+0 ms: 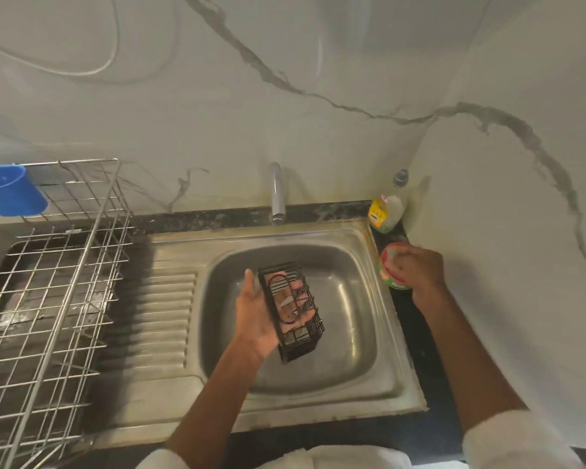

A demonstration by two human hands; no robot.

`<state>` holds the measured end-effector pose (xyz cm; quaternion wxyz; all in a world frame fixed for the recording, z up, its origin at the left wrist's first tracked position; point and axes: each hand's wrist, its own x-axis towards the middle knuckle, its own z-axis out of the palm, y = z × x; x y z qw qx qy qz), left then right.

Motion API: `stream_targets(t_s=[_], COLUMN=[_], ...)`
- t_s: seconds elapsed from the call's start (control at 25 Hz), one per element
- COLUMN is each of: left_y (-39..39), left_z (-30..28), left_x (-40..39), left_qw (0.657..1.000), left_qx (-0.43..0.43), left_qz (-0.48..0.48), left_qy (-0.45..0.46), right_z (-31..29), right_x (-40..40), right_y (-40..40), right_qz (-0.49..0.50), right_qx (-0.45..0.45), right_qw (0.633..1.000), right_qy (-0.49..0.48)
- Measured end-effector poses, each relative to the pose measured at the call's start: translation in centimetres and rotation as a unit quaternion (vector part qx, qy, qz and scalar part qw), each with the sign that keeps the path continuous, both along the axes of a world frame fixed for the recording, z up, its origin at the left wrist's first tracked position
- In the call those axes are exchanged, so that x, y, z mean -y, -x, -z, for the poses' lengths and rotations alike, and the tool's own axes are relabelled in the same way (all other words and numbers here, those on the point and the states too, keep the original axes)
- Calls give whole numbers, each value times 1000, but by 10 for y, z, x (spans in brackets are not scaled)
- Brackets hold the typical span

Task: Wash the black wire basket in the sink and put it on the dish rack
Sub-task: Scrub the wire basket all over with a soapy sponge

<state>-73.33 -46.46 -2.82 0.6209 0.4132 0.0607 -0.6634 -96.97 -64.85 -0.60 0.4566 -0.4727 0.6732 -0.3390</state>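
The black wire basket [293, 309] is a small oblong cage, held tilted above the steel sink bowl [349, 333]. My left hand [256, 316] grips it from the left, fingers showing through the wires. My right hand [420, 269] rests on a round red and green tub [388, 274] on the dark counter to the right of the sink, fingers curled into it; what they hold is hidden. The silver wire dish rack [48, 299] stands to the left of the sink.
A chrome tap [276, 194] stands behind the bowl, with no water visibly running. A dish soap bottle [388, 208] sits in the back right corner. A blue plastic holder [11, 189] hangs on the rack's back. The ribbed drainboard [163, 316] lies between rack and bowl.
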Motion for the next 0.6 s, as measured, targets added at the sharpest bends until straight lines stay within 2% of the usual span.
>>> stream_targets(t_s=[0.08, 0.12, 0.16, 0.24, 0.32, 0.44, 0.52, 0.6], left_y=[-7, -7, -8, -8, -4, -5, -11, -13], left_z=[4, 4, 4, -2, -14, -29, -26, -20], left_x=[2, 3, 4, 5, 7, 6, 6, 6], left_qw=[999, 997, 996, 993, 993, 996, 995, 994], left_qx=[-47, -66, -80, -92, -73, -27, -23, -24], left_qz=[9, 13, 19, 42, 57, 72, 78, 77], left_qy=[22, 28, 36, 58, 68, 51, 63, 72], right_z=[-30, -41, -51, -58, -59, -46, -37, -36], right_x=[-44, -61, -75, -93, -103, -115, -123, -122], right_y=[-28, -45, -64, -104, -138, -152, -146, -144], right_qz=[-49, -100, -154, -254, -303, -366, -419, -391], right_qx=[224, 246, 221, 107, -1, -165, -218, -239], right_qw=[972, 962, 963, 960, 947, 894, 851, 856], right_qy=[-59, -57, -33, 45, 104, 199, 229, 240])
